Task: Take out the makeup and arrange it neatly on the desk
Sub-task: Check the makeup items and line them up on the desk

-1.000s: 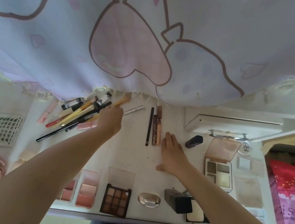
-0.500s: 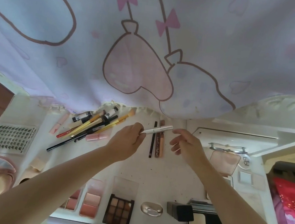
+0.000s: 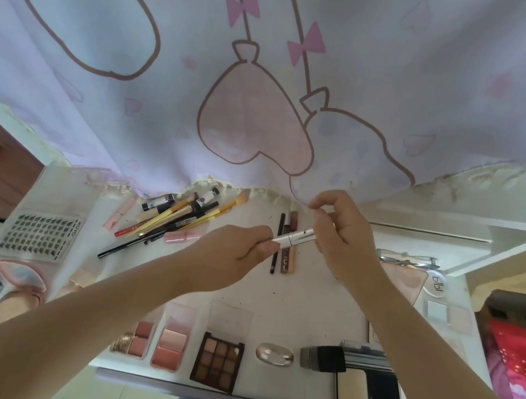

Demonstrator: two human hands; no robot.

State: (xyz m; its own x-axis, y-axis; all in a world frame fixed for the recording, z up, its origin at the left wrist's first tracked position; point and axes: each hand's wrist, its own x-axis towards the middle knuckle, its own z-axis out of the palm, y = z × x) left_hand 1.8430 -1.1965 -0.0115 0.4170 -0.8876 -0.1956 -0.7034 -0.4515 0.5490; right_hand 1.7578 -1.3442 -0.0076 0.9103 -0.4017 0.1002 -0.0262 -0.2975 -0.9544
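While the left hand [image 3: 233, 256] grips one end of a white pen-like tube [image 3: 293, 237], probably mascara, the right hand [image 3: 340, 240] pinches its other end, holding it above the table [image 3: 300, 306] near two pencils [image 3: 285, 246].

The tray of false lashes [image 3: 37, 234] at the left of the desk carries a short brand word along its right edge; it runs sideways and seems to read "XOYO", though the letters are small. A round white lid [image 3: 438, 282] at the right, beside the pink compact, shows the letters "blbl", seen turned on their side. The red pencil [image 3: 131, 227] in the heap of brushes bears small dark print along its barrel, too fine to read. The brown tube [image 3: 288, 257] lying upright near the middle has pale lettering near its lower end, also too blurred to make out.
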